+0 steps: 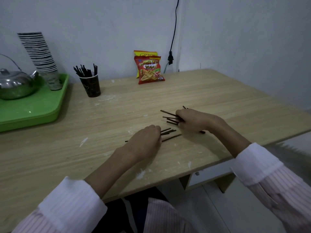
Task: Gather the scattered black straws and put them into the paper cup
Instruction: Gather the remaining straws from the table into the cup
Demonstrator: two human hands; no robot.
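Black thin straws (pixel 169 117) sat clamped in the right hand (pixel 190 120); left hand (pixel 146 140) covered more, grip unclear.

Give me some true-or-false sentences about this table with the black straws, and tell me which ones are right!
1. The dark paper cup near the wall already holds thin black straws. True.
2. The right hand is empty. False: it grips a bunch of black straws.
3. The shiny metal teapot sits on the green plastic tray. True.
4. The red snack bag lies flat under the left hand. False: it stands by the wall, and the left hand lies over loose straws.
5. A tall stack of paper cups stands on that tray. True.
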